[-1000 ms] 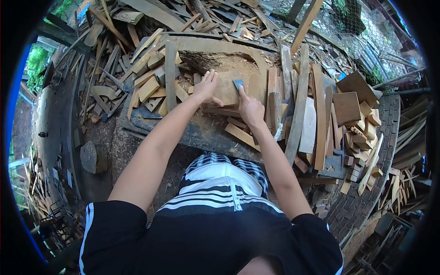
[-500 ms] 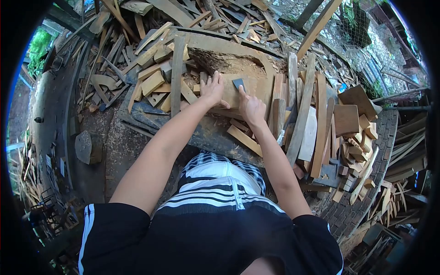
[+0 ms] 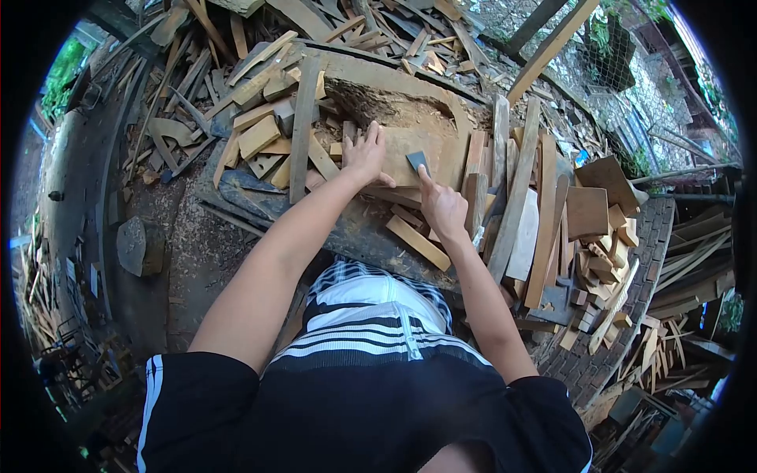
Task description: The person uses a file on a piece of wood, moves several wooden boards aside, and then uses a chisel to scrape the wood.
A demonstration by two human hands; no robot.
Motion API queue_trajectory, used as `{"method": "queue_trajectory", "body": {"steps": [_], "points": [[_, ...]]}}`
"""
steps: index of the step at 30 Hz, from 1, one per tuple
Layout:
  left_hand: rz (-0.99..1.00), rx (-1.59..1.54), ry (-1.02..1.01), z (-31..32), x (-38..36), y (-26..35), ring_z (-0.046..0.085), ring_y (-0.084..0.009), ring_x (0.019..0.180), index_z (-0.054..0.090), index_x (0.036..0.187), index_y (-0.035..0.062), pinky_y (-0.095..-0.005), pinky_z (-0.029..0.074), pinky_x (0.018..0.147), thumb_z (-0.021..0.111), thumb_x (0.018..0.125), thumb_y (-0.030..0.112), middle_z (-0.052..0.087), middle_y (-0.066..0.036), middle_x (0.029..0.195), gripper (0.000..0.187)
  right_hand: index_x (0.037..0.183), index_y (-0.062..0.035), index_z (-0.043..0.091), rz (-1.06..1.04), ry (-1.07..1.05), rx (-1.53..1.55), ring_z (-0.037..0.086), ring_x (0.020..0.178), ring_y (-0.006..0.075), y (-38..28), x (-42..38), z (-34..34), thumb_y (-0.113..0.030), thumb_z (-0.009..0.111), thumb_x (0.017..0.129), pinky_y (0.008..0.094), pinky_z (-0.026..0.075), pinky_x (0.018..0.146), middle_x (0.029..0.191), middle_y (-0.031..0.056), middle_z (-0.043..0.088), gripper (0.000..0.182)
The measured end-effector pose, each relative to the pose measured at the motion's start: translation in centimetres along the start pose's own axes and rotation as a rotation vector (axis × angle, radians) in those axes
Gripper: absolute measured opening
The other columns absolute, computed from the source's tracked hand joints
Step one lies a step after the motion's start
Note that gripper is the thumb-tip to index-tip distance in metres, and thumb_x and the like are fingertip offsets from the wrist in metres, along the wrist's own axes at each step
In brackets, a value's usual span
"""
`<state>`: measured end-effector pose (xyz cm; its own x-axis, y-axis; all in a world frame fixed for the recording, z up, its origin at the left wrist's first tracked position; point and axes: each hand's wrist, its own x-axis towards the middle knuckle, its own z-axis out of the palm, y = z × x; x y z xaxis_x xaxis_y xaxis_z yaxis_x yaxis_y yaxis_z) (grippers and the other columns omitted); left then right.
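Note:
A flat light-brown wooden board (image 3: 400,147) lies on the bench in front of me. My left hand (image 3: 366,157) rests on the board's left part with its fingers spread. In my right hand (image 3: 443,203) is a small dark flat piece (image 3: 417,160), which lies against the board's right part; my index finger presses on its lower end. Behind the board is a large rough slab (image 3: 394,101) with a hollowed, crumbly area.
Wood blocks (image 3: 259,137) are heaped on the left. Long upright planks (image 3: 516,206) lean on the right, beside more offcuts (image 3: 607,264). A loose wood strip (image 3: 418,243) lies near the bench's front edge. A stump (image 3: 141,247) stands at the left.
My right hand has moved slightly right and down with the dark piece. My left hand stays in place on the board. The view has shifted slightly.

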<state>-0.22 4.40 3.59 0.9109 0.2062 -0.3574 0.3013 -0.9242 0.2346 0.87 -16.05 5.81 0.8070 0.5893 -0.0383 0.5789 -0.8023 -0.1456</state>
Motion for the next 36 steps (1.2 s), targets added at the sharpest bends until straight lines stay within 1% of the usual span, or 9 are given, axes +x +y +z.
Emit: {"method": "queue_trajectory", "body": {"steps": [10, 13, 15, 19, 23, 28, 30, 34, 36], "points": [[-0.01, -0.028, -0.01, 0.2, -0.5, 0.1, 0.042, -0.0342, 0.132, 0.014, 0.15, 0.006, -0.0594, 0.027, 0.109, 0.089, 0.044, 0.056, 0.013, -0.011, 0.159, 0.139, 0.127, -0.0253, 0.058, 0.002, 0.052, 0.022, 0.068, 0.063, 0.0323, -0.7, 0.5, 0.2, -0.021, 0.052, 0.091, 0.0437, 0.053, 0.053, 0.073, 0.0132, 0.068, 0.037], [-0.013, -0.04, -0.009, 0.3, -0.5, -0.2, 0.042, -0.0339, 0.132, 0.014, 0.15, 0.0066, -0.0596, 0.027, 0.109, 0.089, 0.045, 0.056, 0.013, -0.01, 0.159, 0.138, 0.126, -0.0249, 0.058, 0.048, -0.055, 0.022, 0.068, 0.064, 0.0324, -0.8, -0.3, -0.3, -0.02, 0.052, 0.091, 0.0441, 0.053, 0.054, 0.074, 0.0133, 0.068, 0.036], [-0.003, -0.039, -0.012, 0.4, -0.1, 0.0, 0.041, -0.0337, 0.133, 0.013, 0.151, 0.007, -0.0595, 0.027, 0.11, 0.089, 0.045, 0.055, 0.012, -0.009, 0.159, 0.139, 0.132, -0.03, 0.054, 0.067, -0.023, 0.035, 0.067, 0.069, 0.0345, -1.1, 2.2, 0.7, -0.024, 0.055, 0.089, 0.0467, 0.053, 0.061, 0.078, 0.0145, 0.068, 0.044], [0.017, 0.003, -0.023, 0.4, 0.1, -0.9, 0.024, -0.0344, 0.142, 0.013, 0.151, 0.0085, -0.0618, 0.019, 0.112, 0.086, 0.043, 0.061, 0.011, -0.01, 0.159, 0.142, 0.135, -0.0317, 0.051, 0.077, -0.005, 0.054, 0.067, 0.072, 0.0361, -1.8, 5.7, 1.9, -0.025, 0.054, 0.091, 0.0477, 0.053, 0.063, 0.08, 0.0166, 0.068, 0.045], [0.073, 0.148, -0.052, -0.9, -0.7, -1.8, 0.008, -0.0358, 0.146, 0.014, 0.153, 0.0149, -0.0653, 0.009, 0.112, 0.084, 0.041, 0.065, 0.01, -0.009, 0.16, 0.141, 0.139, -0.0304, 0.046, 0.086, -0.088, 0.211, 0.066, 0.073, 0.0405, -1.2, 1.1, 1.0, -0.026, 0.051, 0.093, 0.0515, 0.053, 0.066, 0.08, 0.0207, 0.067, 0.046], [0.076, 0.097, 0.003, 0.2, -0.7, -2.0, 0.009, -0.0369, 0.146, 0.016, 0.152, 0.0172, -0.0666, 0.008, 0.111, 0.085, 0.039, 0.064, 0.012, -0.01, 0.159, 0.14, 0.146, -0.0264, 0.035, 0.067, -0.221, 0.221, 0.066, 0.074, 0.0432, -2.4, -0.3, 1.0, -0.022, 0.047, 0.093, 0.0546, 0.052, 0.067, 0.079, 0.0253, 0.066, 0.055], [0.076, 0.1, 0.015, 0.1, -0.7, -2.1, 0.009, -0.0368, 0.146, 0.016, 0.152, 0.0171, -0.0663, 0.008, 0.111, 0.085, 0.039, 0.063, 0.013, -0.01, 0.159, 0.14, 0.148, -0.017, 0.028, 0.052, -0.232, 0.237, 0.063, 0.078, 0.0478, -2.8, 2.3, 1.3, -0.017, 0.043, 0.094, 0.0561, 0.049, 0.071, 0.083, 0.0309, 0.064, 0.057], [0.078, 0.117, 0.057, 0.3, -0.6, -2.1, 0.011, -0.0353, 0.146, 0.018, 0.152, 0.0174, -0.066, 0.009, 0.112, 0.085, 0.039, 0.063, 0.016, -0.011, 0.158, 0.139, 0.149, -0.0198, 0.028, 0.039, -0.112, 0.255, 0.066, 0.078, 0.0452, -3.0, 3.5, 3.1, -0.013, 0.044, 0.088, 0.0552, 0.051, 0.072, 0.082, 0.0285, 0.066, 0.063], [0.081, 0.111, 0.055, 0.3, -0.5, -2.2, 0.012, -0.0347, 0.146, 0.018, 0.152, 0.0175, -0.0658, 0.011, 0.112, 0.085, 0.039, 0.063, 0.017, -0.011, 0.158, 0.139, 0.149, -0.0215, 0.028, 0.053, -0.269, 0.192, 0.066, 0.078, 0.0455, -2.9, 1.6, 1.6, -0.011, 0.044, 0.088, 0.0548, 0.051, 0.075, 0.083, 0.0278, 0.066, 0.064]]}}
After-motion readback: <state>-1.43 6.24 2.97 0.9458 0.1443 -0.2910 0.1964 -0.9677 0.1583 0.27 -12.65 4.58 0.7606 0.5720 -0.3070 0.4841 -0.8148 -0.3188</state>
